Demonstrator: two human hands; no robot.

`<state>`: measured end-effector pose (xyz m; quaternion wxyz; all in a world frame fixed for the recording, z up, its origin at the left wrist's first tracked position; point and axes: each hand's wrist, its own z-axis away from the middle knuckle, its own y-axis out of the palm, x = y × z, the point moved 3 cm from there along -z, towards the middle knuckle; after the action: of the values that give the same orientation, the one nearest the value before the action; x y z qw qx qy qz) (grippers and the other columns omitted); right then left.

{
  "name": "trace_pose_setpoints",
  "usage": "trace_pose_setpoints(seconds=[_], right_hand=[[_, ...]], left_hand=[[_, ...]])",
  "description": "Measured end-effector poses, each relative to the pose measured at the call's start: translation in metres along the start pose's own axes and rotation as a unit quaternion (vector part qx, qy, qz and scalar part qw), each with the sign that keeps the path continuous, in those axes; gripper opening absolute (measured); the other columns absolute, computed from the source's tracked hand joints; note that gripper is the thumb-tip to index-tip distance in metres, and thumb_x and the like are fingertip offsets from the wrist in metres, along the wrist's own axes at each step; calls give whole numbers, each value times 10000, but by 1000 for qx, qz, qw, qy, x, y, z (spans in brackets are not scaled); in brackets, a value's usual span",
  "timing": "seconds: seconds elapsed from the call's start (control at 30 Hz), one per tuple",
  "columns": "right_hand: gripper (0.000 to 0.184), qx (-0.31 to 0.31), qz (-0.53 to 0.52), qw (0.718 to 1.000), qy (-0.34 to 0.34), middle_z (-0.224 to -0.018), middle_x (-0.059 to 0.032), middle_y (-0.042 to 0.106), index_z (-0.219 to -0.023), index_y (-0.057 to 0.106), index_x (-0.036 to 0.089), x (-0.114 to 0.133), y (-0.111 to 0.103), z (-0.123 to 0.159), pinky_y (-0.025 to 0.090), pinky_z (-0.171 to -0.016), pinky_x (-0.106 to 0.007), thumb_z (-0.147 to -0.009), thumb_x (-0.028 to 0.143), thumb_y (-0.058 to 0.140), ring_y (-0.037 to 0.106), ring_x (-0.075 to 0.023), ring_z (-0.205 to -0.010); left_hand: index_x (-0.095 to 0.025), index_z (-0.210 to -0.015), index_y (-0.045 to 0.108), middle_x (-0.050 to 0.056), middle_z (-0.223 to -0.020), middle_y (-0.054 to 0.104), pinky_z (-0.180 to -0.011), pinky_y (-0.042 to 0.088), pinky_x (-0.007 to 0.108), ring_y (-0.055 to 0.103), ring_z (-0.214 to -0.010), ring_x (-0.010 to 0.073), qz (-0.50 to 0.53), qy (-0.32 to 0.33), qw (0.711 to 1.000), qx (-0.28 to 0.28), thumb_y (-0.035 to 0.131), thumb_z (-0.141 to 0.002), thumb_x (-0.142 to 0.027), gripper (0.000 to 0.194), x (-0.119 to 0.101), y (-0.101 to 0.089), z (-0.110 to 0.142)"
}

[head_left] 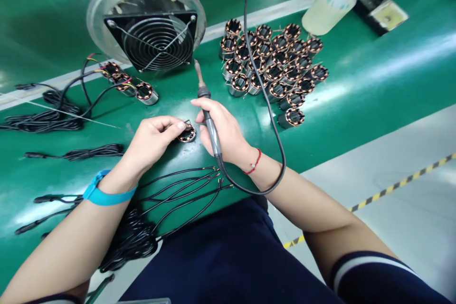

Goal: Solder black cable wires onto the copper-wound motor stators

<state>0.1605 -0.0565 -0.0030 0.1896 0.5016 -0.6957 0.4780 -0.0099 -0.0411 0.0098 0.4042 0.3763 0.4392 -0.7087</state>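
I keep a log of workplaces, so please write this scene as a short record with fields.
Left hand: pinches a copper-wound core
Right hand: holds a soldering iron, tip away from the core
Surface: green table
Far side: fan with wire guard
Right side: group of similar cores
Left side: bundled black cables, three more cores

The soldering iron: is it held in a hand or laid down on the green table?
Held: the right hand grips the soldering iron, its metal tip pointing toward the top of the view.
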Motion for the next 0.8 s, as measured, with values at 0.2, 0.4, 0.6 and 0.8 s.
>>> trace_pose_setpoints(seconds=[0.2,0.4,0.6,0.8], right_hand=[[582,24,-37,999,13,-1121,-57,629,-1298,412,207,4,5,0,500,-968,-380,-737,77,491,600,-196,-1046],[427,47,-79,996,8,-990,-10,671,-1231,487,238,9,2,1,516,-926,-338,-823,116,510,640,-153,-925],[430,60,-106,992,39,-1000,-6,671,-1251,479,253,9,4,0,529,-906,-313,-842,126,524,649,-142,-939],[428,123,-115,985,40,-1002,2,673,-1228,479,249,6,17,2,546,-812,-277,-832,88,501,657,-130,-873]], left_hand=[[-160,-735,590,-33,-636,544,-553,338,233,431,-570,96,-42,44,996,60,574,-765,-280,125,-6,-12,-1],[-156,-791,598,4,-776,561,-664,417,258,519,-721,125,-241,243,937,68,533,-846,-171,86,-18,-19,7],[-152,-934,618,31,-875,600,-742,471,237,579,-834,123,-294,439,848,39,511,-892,-40,161,-25,-4,24],[-151,-970,624,33,-890,586,-719,480,220,581,-821,114,-278,442,853,10,544,-867,-28,179,-25,-2,27]])
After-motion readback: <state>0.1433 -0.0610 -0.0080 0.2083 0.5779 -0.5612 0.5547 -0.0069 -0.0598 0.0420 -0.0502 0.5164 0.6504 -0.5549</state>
